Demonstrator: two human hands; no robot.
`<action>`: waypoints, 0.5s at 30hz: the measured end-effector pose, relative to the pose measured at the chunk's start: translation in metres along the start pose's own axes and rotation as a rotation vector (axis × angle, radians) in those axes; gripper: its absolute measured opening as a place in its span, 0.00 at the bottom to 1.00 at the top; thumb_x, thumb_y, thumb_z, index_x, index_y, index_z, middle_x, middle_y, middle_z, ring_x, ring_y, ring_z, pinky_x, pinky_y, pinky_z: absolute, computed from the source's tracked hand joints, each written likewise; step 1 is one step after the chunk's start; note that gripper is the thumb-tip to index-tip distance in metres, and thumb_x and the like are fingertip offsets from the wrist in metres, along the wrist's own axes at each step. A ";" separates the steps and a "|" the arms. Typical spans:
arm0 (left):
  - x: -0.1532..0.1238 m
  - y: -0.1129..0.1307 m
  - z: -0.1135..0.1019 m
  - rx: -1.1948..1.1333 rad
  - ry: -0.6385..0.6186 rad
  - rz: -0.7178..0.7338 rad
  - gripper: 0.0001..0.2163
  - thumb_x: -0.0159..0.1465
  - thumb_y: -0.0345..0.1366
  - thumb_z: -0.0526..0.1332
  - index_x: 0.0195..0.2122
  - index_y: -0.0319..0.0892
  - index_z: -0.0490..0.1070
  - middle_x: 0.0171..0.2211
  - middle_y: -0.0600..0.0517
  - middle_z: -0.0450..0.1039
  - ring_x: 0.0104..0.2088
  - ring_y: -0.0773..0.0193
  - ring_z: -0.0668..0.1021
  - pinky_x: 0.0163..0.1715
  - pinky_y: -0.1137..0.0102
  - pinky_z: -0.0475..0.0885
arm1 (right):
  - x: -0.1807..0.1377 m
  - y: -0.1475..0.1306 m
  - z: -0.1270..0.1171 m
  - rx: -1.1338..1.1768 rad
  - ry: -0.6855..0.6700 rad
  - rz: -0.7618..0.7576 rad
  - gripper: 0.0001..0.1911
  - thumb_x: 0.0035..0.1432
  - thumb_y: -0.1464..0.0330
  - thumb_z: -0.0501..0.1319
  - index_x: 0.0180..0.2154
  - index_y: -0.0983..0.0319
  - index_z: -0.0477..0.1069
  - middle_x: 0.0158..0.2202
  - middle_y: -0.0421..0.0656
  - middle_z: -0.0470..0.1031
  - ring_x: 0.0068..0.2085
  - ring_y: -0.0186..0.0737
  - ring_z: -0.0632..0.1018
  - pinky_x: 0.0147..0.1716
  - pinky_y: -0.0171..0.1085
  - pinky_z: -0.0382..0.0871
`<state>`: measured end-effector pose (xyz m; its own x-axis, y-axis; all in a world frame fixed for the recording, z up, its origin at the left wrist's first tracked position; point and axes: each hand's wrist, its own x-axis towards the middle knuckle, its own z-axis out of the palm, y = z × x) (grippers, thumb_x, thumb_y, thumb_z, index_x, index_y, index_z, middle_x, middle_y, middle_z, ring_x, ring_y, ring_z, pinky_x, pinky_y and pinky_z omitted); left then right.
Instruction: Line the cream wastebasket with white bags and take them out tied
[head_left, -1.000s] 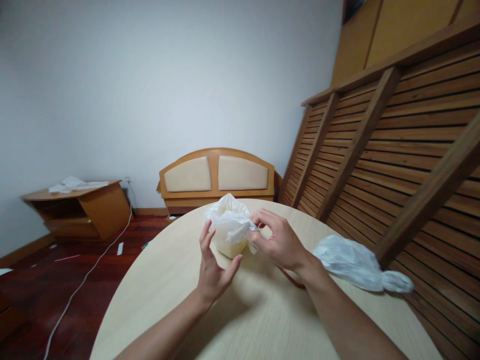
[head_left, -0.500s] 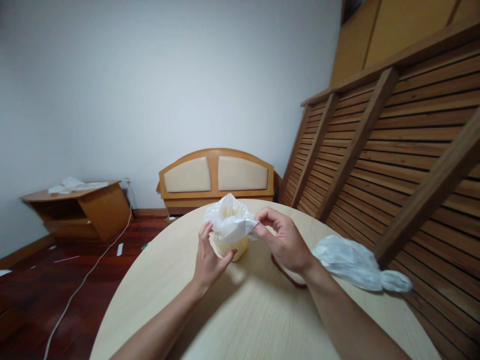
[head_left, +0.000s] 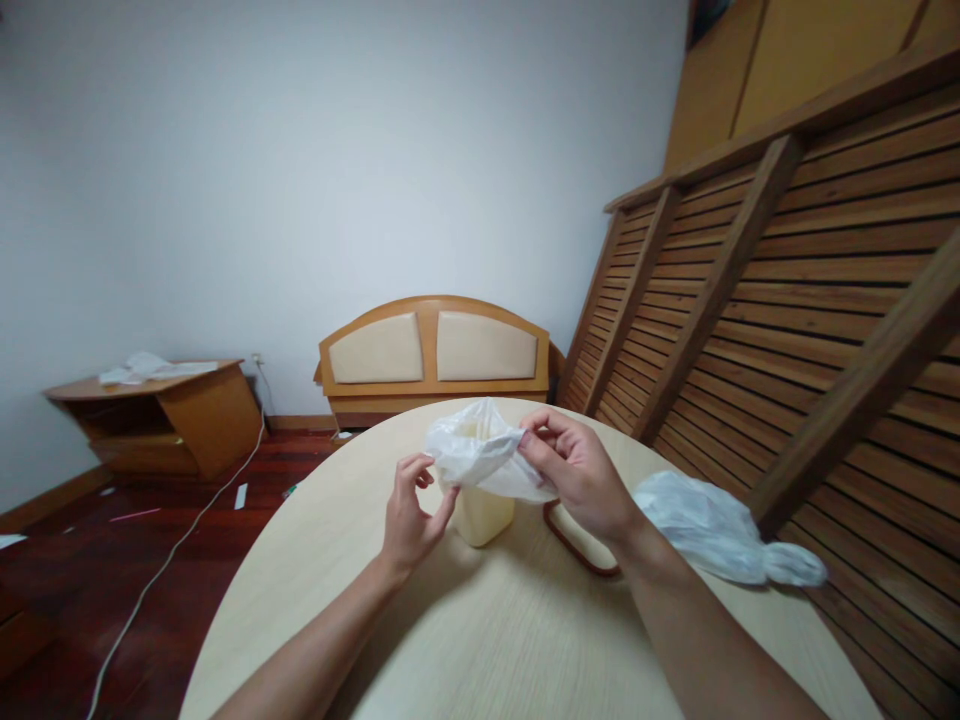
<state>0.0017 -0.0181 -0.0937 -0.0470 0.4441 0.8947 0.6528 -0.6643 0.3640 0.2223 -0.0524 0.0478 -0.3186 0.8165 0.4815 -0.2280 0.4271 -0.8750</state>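
Note:
A small pale yellow bin (head_left: 484, 515) stands on the round table, with a white plastic bag (head_left: 480, 450) draped over its mouth. My right hand (head_left: 581, 470) pinches the bag's right edge between thumb and fingers, pulling it out sideways. At the bag's left side is my left hand (head_left: 414, 510), thumb and fingers curved and apart, their tips touching the bag's edge. Behind my right wrist lies a reddish-brown ring (head_left: 570, 545), partly hidden by the hand. Folds of the bag cover most of the bin's rim.
A knotted white plastic bag (head_left: 701, 525) rests on the right of the table (head_left: 315, 590). Slatted wooden panels (head_left: 735, 330) lean along the right. Beyond the table are a headboard (head_left: 431, 345) and a low cabinet (head_left: 202, 415). A cable (head_left: 176, 550) crosses the floor.
The bin and its bag have shifted slightly right and nearer. My right hand has drawn the bag's edge out to the right; the left thumb has moved up to the bag's lower edge.

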 end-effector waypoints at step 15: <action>0.007 0.027 -0.003 -0.097 -0.106 -0.324 0.07 0.65 0.39 0.59 0.32 0.42 0.68 0.19 0.59 0.64 0.20 0.70 0.68 0.22 0.76 0.62 | -0.004 0.008 0.007 -0.123 -0.144 0.051 0.15 0.57 0.57 0.68 0.32 0.61 0.70 0.24 0.36 0.68 0.25 0.31 0.67 0.25 0.31 0.59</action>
<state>0.0161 -0.0344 -0.0764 -0.1577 0.6979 0.6986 0.5415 -0.5305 0.6522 0.2151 -0.0549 0.0391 -0.4572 0.7781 0.4308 -0.0971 0.4378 -0.8938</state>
